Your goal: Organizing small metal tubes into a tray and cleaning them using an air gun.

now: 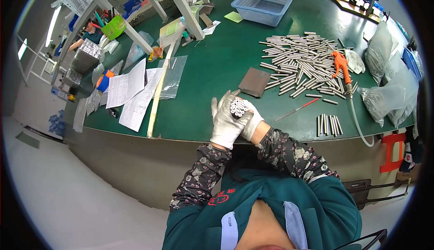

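Close to the table's front edge, a bundle of short metal tubes (238, 107) stands upright between my gloved hands, its round hollow ends facing up. My left hand (224, 122) wraps it from the left side. From the right, my right hand (254, 120) closes round the same bundle, its fingers partly hidden. Just beyond the hands lies a dark brown block (254, 82). A large loose pile of metal tubes (296, 65) spreads to the right of it. Several more tubes form a short row (329, 125) near the front edge, and a thin red-and-silver stick (297, 109) lies between row and pile.
An orange air blow gun (341, 65) with a hose rests at the pile's right. Filled plastic bags (384, 98) line the right side. A blue basket (263, 4) stands at the back. Paper sheets (135, 92) and a clear bag (173, 76) lie left, below a white rack (185, 13).
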Demonstrator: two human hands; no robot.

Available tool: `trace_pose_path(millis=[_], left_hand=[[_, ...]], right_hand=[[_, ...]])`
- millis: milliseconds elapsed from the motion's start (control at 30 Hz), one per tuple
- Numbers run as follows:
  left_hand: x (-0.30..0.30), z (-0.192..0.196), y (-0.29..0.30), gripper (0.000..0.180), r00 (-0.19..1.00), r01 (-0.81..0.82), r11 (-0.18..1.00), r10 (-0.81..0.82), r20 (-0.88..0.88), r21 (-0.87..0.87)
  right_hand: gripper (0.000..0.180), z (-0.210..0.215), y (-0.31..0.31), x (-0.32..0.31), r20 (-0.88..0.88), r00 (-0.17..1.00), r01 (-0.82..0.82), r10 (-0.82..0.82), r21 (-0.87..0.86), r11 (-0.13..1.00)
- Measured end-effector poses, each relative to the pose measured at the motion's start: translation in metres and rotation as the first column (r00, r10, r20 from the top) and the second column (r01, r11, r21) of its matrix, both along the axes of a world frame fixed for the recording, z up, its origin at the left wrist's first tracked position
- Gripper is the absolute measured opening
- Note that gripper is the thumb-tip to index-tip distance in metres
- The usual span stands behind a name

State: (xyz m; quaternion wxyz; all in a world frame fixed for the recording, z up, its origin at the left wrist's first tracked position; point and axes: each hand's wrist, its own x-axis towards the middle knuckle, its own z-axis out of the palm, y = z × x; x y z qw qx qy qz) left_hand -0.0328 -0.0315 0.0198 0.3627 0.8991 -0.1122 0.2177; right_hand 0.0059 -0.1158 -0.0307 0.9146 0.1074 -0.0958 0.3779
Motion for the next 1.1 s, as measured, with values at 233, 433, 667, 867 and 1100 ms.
trace_pose_path(millis=[233, 433, 667, 867, 1100], left_hand=[[0.003, 0.000, -0.002, 0.062, 0.998, 0.009, 1.000, -0.009, -0.067, 0.000], [0.003, 0.001, -0.002, 0.059, 0.993, 0.001, 1.000, -0.003, -0.115, -0.024], [0.005, -0.001, -0.001, 0.058, 0.992, -0.003, 0.999, -0.002, -0.126, -0.034], [0.001, -0.012, -0.007, 0.041, 0.996, 0.081, 0.917, -0.087, 0.001, -0.391], [-0.006, 0.000, -0.003, 0.049, 0.971, 0.087, 0.272, -0.239, 0.020, -0.958]], right_hand=[[0.031, -0.005, -0.003, 0.002, 0.013, 0.997, 0.076, -0.075, -0.097, 0.992], [0.031, 0.000, -0.003, 0.000, -0.048, 0.998, 0.041, -0.046, -0.099, 0.994], [0.032, 0.009, -0.002, -0.001, -0.069, 0.998, 0.011, -0.016, -0.067, 0.998], [0.029, 0.025, 0.005, -0.011, -0.149, 0.983, 0.062, -0.112, -0.307, 0.950], [0.028, 0.072, -0.015, -0.031, 0.119, 0.974, 0.186, -0.190, -0.905, 0.384]])
